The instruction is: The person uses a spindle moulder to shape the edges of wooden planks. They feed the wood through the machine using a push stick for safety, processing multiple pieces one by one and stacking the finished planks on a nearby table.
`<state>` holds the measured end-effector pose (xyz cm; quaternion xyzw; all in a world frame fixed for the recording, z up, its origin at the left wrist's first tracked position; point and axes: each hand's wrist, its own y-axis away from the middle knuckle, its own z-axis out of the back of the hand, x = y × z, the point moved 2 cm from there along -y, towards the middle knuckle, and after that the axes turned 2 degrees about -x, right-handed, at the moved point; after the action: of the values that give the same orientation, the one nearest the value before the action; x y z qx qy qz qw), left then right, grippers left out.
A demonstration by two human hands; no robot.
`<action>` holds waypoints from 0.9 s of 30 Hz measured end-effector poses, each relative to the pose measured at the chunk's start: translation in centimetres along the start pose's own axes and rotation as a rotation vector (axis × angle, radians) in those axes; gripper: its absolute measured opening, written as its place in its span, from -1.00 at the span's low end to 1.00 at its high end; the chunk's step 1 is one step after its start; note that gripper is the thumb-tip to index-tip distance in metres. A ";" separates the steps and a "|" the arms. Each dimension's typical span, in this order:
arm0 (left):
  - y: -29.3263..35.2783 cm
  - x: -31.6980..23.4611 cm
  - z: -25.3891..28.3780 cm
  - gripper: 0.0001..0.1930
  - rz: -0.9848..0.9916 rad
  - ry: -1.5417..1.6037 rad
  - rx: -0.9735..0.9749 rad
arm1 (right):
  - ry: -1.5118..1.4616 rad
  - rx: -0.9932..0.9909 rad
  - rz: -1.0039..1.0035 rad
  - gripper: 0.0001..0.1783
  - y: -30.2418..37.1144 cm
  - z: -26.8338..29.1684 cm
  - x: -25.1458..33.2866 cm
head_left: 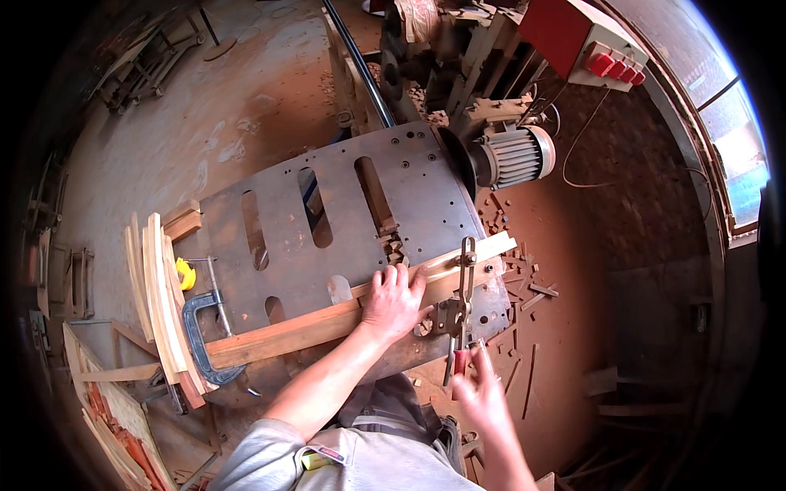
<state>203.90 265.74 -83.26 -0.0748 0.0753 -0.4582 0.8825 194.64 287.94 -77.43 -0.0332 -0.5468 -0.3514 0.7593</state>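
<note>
My left hand [391, 304] is wrapped over a pale wooden strip [485, 247], fingertips reaching past its far side. That strip lies against a thicker wooden rail [282, 335] along the near side of a steel machine table [286, 213]. A metal toggle clamp [465, 286] stands over the strip's right part. Its red handle [460, 362] is in the grip of my right hand [483, 390], closed around it. Small wood offcuts [393, 244] sit in the slot just beyond my left fingertips.
A blue C-clamp [195, 331] grips the rail's left end beside stacked wooden strips [161, 295]. An electric motor [516, 155] stands at the far right, below a red-and-white switch box [573, 45]. Scattered offcuts [524, 282] cover the floor at right. A yellow object [186, 275] lies by the stack.
</note>
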 end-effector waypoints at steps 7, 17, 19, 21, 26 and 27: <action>-0.3 -0.6 -0.3 -0.12 0.002 -0.041 0.044 | -0.194 -0.029 -0.240 -0.56 -1.3 -4.3 -4.9; -0.7 -0.4 0.2 -0.17 0.055 0.033 0.010 | -0.081 -0.008 -0.172 -0.43 -2.7 -4.8 -3.8; -0.6 -0.2 0.1 -0.17 0.058 0.028 0.000 | -0.075 0.003 -0.154 -0.41 -2.9 -4.9 -3.9; -0.5 -0.3 0.1 -0.16 0.053 0.013 -0.026 | -0.079 -0.027 -0.103 -0.42 -3.0 -5.3 -4.5; -0.3 -0.6 0.0 -0.18 0.044 -0.008 -0.064 | -0.077 -0.003 -0.088 -0.44 -3.1 -5.3 -4.8; -0.2 -0.7 -0.1 -0.18 0.041 -0.006 -0.067 | -0.074 -0.003 -0.083 -0.44 -3.1 -5.3 -4.9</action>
<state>203.32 266.15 -83.24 -0.1043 0.0894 -0.4370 0.8889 196.42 285.76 -84.79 -0.0245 -0.5748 -0.3818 0.7233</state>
